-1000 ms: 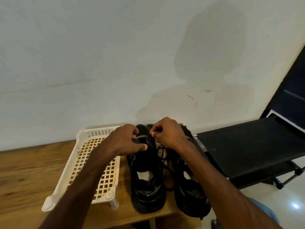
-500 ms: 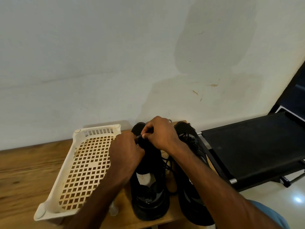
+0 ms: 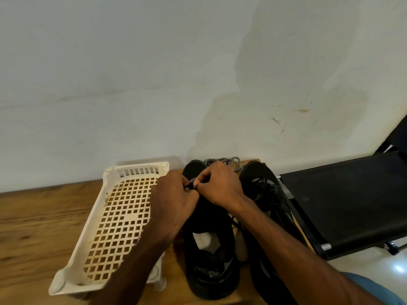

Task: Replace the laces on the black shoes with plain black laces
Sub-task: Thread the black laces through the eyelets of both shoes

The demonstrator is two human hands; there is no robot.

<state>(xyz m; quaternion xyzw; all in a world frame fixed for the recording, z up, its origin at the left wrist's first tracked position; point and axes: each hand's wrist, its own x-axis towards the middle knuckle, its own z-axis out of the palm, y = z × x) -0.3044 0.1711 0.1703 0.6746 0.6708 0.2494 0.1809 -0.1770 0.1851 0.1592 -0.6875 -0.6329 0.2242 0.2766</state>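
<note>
Two black shoes stand side by side on the wooden table (image 3: 33, 227), toes toward the wall. Over the front of the left shoe (image 3: 209, 267) my left hand (image 3: 174, 201) and my right hand (image 3: 218, 186) meet, both pinching a thin black lace (image 3: 191, 184) near the shoe's eyelets. The fingertips hide the eyelets themselves. More black lace (image 3: 235, 223) trails loose between the two shoes. The right shoe (image 3: 262, 186) has black laces across its upper. A black-and-white patterned lace (image 3: 222, 160) lies against the wall behind the shoes.
A cream plastic lattice tray (image 3: 105, 234) on short legs stands just left of the shoes. A black folding bench (image 3: 343, 203) sits to the right of the table. The white stained wall (image 3: 198, 84) runs close behind everything.
My left hand has moved from the shoe's side up to the toe end, meeting my right hand on the lace. The camera has tilted down and closer.
</note>
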